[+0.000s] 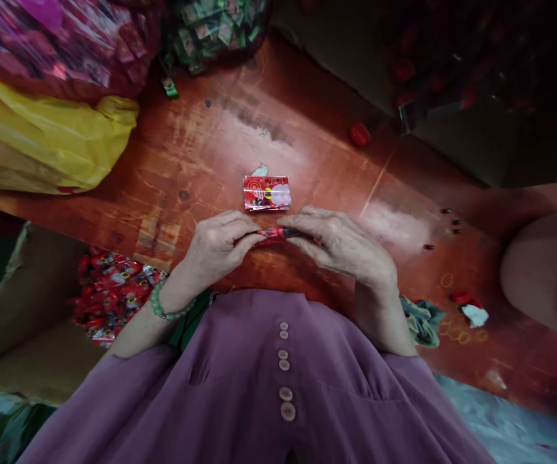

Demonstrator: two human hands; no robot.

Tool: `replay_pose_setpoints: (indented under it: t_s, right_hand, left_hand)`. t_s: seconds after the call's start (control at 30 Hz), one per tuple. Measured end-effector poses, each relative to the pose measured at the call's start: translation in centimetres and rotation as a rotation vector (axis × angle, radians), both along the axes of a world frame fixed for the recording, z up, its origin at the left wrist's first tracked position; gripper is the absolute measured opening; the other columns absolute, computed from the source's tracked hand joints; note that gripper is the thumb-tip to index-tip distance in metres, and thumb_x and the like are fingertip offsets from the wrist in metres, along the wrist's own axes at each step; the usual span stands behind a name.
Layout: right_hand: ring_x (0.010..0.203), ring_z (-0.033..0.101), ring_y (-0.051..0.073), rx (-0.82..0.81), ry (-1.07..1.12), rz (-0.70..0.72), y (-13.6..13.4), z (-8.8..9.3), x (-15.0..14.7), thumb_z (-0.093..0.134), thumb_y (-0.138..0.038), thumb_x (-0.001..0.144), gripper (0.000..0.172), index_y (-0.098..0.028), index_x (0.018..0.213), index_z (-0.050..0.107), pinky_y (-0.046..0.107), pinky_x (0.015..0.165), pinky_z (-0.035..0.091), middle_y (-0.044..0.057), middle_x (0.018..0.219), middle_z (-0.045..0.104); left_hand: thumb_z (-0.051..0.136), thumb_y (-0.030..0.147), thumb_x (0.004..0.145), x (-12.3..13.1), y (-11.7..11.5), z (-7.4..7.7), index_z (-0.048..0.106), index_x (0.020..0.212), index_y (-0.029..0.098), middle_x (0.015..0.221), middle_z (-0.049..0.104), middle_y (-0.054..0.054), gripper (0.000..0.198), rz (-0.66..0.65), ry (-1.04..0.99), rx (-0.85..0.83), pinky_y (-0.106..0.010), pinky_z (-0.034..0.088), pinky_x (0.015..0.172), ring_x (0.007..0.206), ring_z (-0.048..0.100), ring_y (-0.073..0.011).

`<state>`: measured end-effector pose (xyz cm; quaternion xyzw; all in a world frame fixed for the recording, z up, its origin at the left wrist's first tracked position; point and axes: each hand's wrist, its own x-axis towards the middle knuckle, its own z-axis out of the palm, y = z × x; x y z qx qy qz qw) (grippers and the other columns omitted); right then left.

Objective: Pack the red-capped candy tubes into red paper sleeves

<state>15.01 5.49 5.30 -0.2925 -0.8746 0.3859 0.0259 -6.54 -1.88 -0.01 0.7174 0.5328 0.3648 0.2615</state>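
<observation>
Between my hands, just above the table's near edge, is a small red printed packet (273, 234), seen nearly edge-on. My left hand (223, 241), with a green bead bracelet (162, 303) at its wrist, pinches the packet's left end between thumb and fingers. My right hand (336, 241) closes on the other end, where something dark shows at the fingertips; I cannot make out what it is. Right beyond my fingers lies a small stack of red printed cards (267, 193) on the reddish table (210, 154).
Down left, an open cardboard box (41, 290) contains many red packets (114, 283). A yellow bag (51, 142) and a clear bag of green packets (220, 32) sit at the far left. Rightward are a red cap-like piece (360, 134), rubber bands (459, 335), grey-green cloth (423, 320) and a pale bucket (543, 270).
</observation>
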Motion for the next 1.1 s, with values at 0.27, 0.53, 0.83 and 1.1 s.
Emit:
replay_pose_setpoints:
  t_s: [0.27, 0.53, 0.83, 1.1]
  right_hand:
    - [0.097, 0.066, 0.02, -0.272, 0.205, 0.081, 1.2, -1.8, -0.3, 0.056, -0.026, 0.095, 0.025, -0.016, 0.115, 0.068, 0.035, 0.087, 0.052, 0.01, 0.109, 0.072]
    - [0.063, 0.058, 0.008, -0.835, 0.377, -0.244, -0.1, -4.2, -0.5, 0.07, -0.034, 0.086, 0.027, -0.017, 0.107, 0.069, 0.021, 0.059, 0.05, -0.002, 0.08, 0.069]
    - [0.046, 0.053, 0.005, -1.008, 0.555, -0.537, -1.4, -5.8, -0.5, 0.077, -0.036, 0.079, 0.032, -0.019, 0.106, 0.07, 0.017, 0.044, 0.045, -0.006, 0.063, 0.064]
    - [0.047, 0.05, 0.004, -0.875, 0.644, -0.627, -2.2, -6.7, -0.9, 0.072, -0.042, 0.083, 0.031, -0.022, 0.106, 0.066, 0.018, 0.044, 0.044, -0.005, 0.073, 0.065]
  left_hand:
    - [0.072, 0.036, 0.081, -0.3, 0.0, 0.3, 0.077, 0.089, 0.017, 0.081, 0.075, -0.004, 0.021, -0.042, -0.293, -0.375, -0.024, 0.051, 0.065, 0.069, 0.067, -0.0137]
    - [0.08, 0.042, 0.07, 0.0, 0.6, -0.3, 0.076, 0.067, 0.016, 0.052, 0.061, 0.0, 0.026, -0.011, -0.579, -0.781, -0.023, 0.036, 0.047, 0.046, 0.049, -0.0103]
    - [0.081, 0.057, 0.067, -0.1, 1.3, -1.1, 0.079, 0.08, 0.016, 0.072, 0.075, -0.01, 0.043, -0.058, -0.939, -1.008, -0.029, 0.056, 0.056, 0.058, 0.068, -0.0182]
    - [0.09, 0.049, 0.057, 2.5, -0.4, -0.7, 0.075, 0.086, 0.019, 0.087, 0.077, -0.007, 0.044, 0.218, -1.312, -0.909, -0.03, 0.061, 0.072, 0.076, 0.073, -0.0189]
